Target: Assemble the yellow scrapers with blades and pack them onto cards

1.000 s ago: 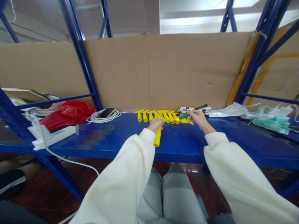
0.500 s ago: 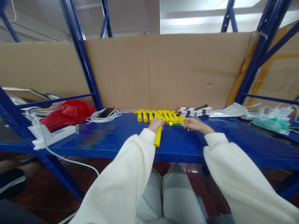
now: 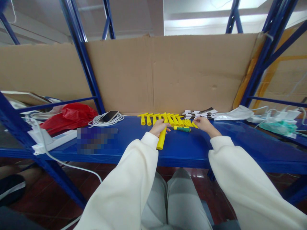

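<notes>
The left hand [image 3: 158,127] grips a yellow tube [image 3: 161,140] above the near part of the blue shelf [image 3: 187,150]. To its right lies a green-and-yellow tool [image 3: 182,129]. The right hand [image 3: 203,124] is at the small yellow pieces [image 3: 188,123]; whether its fingers pinch one, I cannot tell.

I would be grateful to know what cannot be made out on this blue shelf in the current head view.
All in the head view:
Middle of the yellow piece: covered by the left hand.
Whether the right hand touches the small yellow parts: too small to tell.
Markings on the black-and-white stack: too small to read.
Whatever lies behind the pixelated patch: blurred out.
</notes>
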`<action>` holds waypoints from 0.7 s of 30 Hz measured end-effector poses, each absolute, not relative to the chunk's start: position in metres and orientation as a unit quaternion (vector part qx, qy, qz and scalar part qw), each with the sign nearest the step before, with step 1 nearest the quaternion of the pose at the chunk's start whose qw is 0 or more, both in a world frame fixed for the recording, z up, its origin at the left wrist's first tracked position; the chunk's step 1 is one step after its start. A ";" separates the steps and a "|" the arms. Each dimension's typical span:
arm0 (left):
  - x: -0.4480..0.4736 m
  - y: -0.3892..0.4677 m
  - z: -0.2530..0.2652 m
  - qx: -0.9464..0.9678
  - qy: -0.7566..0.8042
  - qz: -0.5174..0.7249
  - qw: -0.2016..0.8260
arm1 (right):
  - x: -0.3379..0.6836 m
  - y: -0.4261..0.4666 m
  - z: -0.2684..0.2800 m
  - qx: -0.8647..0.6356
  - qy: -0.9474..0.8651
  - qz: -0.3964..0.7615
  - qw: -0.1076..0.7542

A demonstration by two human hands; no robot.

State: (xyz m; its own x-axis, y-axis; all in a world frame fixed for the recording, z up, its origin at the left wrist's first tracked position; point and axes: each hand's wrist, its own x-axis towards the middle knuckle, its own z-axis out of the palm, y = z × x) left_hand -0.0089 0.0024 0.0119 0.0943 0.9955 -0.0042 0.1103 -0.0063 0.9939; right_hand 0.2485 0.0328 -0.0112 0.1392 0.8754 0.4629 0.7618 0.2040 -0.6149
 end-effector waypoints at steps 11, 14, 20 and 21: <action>-0.020 0.015 0.005 0.603 0.510 0.514 0.334 | 0.268 0.024 -0.012 -0.804 -0.537 -0.016 0.256; -0.020 0.017 -0.001 0.663 0.516 0.467 0.277 | 0.263 0.019 -0.010 -0.815 -0.535 -0.015 0.222; -0.018 0.013 0.001 0.745 0.532 0.372 0.153 | 0.256 0.014 -0.006 -0.818 -0.548 -0.006 0.176; -0.016 0.012 0.002 0.758 0.527 0.363 0.127 | 0.255 0.014 -0.006 -0.818 -0.549 -0.008 0.172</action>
State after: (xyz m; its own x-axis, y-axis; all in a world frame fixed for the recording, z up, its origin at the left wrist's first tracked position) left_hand -0.0165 0.0125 0.0015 0.1816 0.8908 0.4165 0.7059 -0.4129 0.5755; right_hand 0.2554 0.0141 -0.0058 0.3976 0.8950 0.2021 0.9006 -0.3385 -0.2727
